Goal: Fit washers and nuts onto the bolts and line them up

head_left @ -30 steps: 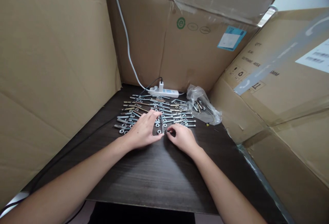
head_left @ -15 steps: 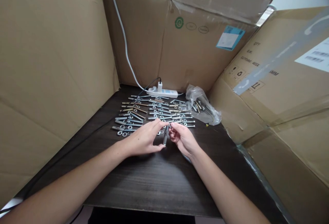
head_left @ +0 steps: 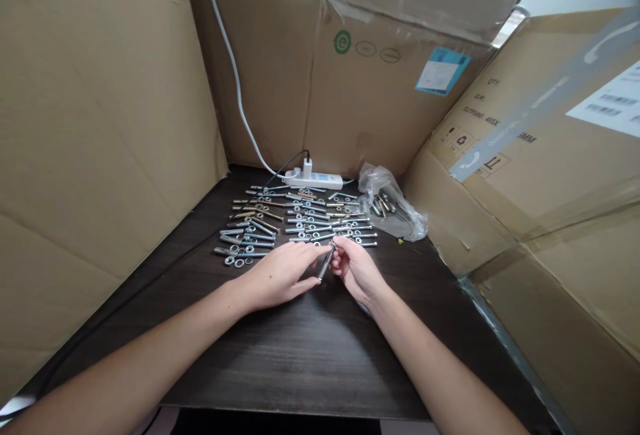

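Between the thumb and fingers of my left hand is a slim metal expansion bolt, slanted with its upper end to the right. My right hand pinches at that upper end with thumb and forefinger. Any small nut or washer in the right fingertips is hidden. Just beyond both hands lie rows of metal bolts and sleeves, silver and some brass-coloured. Loose washers and nuts sit among them, the nearest ones left of my left hand.
A white power strip with a plug stands at the back. To its right, a clear plastic bag holds more metal pieces. Cardboard boxes wall in the dark table on three sides. A black cable crosses the left.
The bolt has tilted, its upper end swinging right toward my right fingers. My right fingertips now meet that end. The whole view has shifted slightly.
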A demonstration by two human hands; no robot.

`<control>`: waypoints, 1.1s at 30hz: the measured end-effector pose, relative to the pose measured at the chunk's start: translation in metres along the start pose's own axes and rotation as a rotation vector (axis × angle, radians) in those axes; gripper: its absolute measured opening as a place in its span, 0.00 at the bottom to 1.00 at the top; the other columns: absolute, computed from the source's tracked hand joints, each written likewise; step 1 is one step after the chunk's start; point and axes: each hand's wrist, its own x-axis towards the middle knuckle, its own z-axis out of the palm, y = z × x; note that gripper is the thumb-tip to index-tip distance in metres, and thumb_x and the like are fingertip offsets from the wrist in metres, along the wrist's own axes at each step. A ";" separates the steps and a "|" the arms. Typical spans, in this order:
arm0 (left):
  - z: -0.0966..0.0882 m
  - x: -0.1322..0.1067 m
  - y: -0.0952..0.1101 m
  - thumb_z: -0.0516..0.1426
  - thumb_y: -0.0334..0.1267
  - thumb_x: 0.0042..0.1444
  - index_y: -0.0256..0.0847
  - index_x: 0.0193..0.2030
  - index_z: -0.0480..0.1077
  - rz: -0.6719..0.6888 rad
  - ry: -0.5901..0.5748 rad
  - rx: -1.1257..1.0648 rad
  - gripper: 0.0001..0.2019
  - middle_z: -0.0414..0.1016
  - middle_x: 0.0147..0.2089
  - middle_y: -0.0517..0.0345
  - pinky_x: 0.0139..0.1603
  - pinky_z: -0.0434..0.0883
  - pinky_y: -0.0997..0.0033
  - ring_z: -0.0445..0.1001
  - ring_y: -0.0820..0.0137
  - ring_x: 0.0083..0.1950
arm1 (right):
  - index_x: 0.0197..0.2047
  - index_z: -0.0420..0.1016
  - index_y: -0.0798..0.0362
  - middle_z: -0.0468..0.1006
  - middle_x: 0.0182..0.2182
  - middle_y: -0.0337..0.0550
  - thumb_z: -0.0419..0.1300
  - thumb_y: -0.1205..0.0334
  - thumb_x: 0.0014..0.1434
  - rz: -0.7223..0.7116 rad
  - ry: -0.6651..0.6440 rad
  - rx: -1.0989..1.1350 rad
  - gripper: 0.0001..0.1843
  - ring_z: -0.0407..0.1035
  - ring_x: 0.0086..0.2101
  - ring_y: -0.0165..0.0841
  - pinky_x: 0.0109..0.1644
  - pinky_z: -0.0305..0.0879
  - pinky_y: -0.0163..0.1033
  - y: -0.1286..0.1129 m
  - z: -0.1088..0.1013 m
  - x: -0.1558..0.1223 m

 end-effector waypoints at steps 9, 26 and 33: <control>-0.002 0.000 0.004 0.60 0.38 0.52 0.45 0.62 0.52 -0.040 0.041 -0.050 0.32 0.67 0.54 0.52 0.50 0.65 0.61 0.68 0.61 0.51 | 0.24 0.65 0.55 0.62 0.16 0.31 0.64 0.57 0.47 0.037 0.009 -0.025 0.13 0.56 0.17 0.23 0.18 0.47 0.29 0.005 0.002 -0.002; -0.004 -0.001 -0.008 0.56 0.33 0.53 0.44 0.62 0.48 -0.134 0.247 0.067 0.31 0.60 0.56 0.48 0.54 0.64 0.56 0.62 0.59 0.56 | 0.35 0.74 0.51 0.72 0.27 0.38 0.55 0.62 0.56 -0.528 -0.067 -1.102 0.06 0.65 0.28 0.31 0.34 0.60 0.36 0.010 -0.013 0.003; -0.002 -0.001 -0.006 0.56 0.34 0.53 0.43 0.61 0.49 -0.159 0.196 0.053 0.30 0.63 0.53 0.49 0.49 0.67 0.59 0.67 0.61 0.49 | 0.39 0.74 0.49 0.73 0.33 0.41 0.58 0.66 0.56 -0.532 -0.100 -1.518 0.07 0.67 0.34 0.32 0.39 0.60 0.36 0.016 -0.010 0.009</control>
